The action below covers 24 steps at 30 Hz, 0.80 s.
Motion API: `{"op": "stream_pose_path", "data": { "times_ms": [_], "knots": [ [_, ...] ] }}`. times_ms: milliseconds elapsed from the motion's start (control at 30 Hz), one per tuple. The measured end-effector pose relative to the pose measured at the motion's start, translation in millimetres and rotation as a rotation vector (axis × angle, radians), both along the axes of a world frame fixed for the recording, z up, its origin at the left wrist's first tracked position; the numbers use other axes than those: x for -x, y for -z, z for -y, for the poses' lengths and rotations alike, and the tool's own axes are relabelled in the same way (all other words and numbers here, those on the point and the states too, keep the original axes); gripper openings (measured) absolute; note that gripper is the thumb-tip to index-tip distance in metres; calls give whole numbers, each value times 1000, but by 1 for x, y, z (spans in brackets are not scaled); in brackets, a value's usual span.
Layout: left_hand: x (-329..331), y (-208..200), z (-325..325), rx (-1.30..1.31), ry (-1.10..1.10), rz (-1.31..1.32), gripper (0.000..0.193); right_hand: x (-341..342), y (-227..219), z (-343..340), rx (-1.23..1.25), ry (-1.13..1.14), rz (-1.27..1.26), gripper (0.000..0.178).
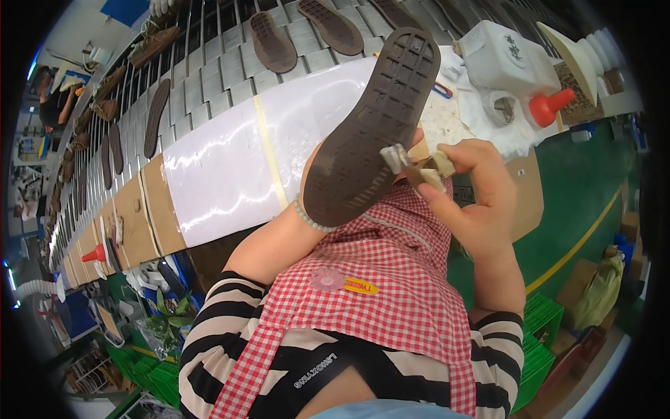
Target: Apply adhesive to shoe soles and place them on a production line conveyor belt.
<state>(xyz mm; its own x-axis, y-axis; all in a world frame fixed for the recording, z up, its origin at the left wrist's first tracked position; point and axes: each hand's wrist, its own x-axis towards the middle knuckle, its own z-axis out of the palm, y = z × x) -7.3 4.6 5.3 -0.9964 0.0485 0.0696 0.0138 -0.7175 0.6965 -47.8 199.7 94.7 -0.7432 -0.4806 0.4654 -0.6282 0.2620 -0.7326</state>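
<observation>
A dark brown shoe sole (363,143) is held up in front of me, with its gridded side facing the camera. My left hand (310,170) supports it from behind; the sole hides most of that hand, though fingertips show at its right edge. A beaded bracelet (312,215) circles the left wrist. Between thumb and fingers, my right hand (481,199) pinches a small brush (422,170) wrapped in worn, yellowish material. Its whitish tip is against or just above the sole's right edge; I cannot tell which.
More soles (272,43) lie on the slatted metal conveyor (209,87) beyond a white-covered worktable (216,167). At the right stand a white plastic jug (506,59), a clear cup (500,108) and a red-capped bottle (551,107). Green crates (534,356) sit on the floor.
</observation>
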Motion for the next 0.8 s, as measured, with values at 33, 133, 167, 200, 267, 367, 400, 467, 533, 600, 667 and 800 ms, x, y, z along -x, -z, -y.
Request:
{"op": "stream_pose_path", "data": {
  "times_ms": [33,133,167,200,267,367,400,467,533,600,667,800],
  "knots": [
    [2,-11,0,-1,10,-1,44,1,0,-2,-1,10,-1,39],
    [3,-37,-1,1146,-278,-329,43,12,2,-4,-83,33,-86,41],
    [3,-36,-1,952,-213,-271,42,16,1,-4,-64,109,-120,42],
    [2,-36,0,761,-158,-209,42,19,-1,-3,-43,176,-153,42],
    [1,-34,2,377,-50,-89,41,17,-9,-2,-55,194,-175,42],
    [-1,-32,1,-198,98,86,40,3,-17,7,-138,-1,-302,47],
    [-2,-32,0,-392,150,140,40,-1,-15,11,-134,-6,-303,47],
    [-3,-33,-2,-488,139,211,45,-9,-9,20,-145,-178,-310,48],
    [-2,-30,-3,-501,150,205,48,-11,-6,27,-138,-221,-289,47],
    [-6,-21,-4,-377,116,174,48,-9,-5,32,-164,-224,-297,46],
    [-11,-15,-6,-485,109,137,51,-7,-3,32,-159,-165,-291,45],
    [-13,-17,-7,-522,135,133,56,-6,-7,32,-124,-79,-322,45]
  ]
}}
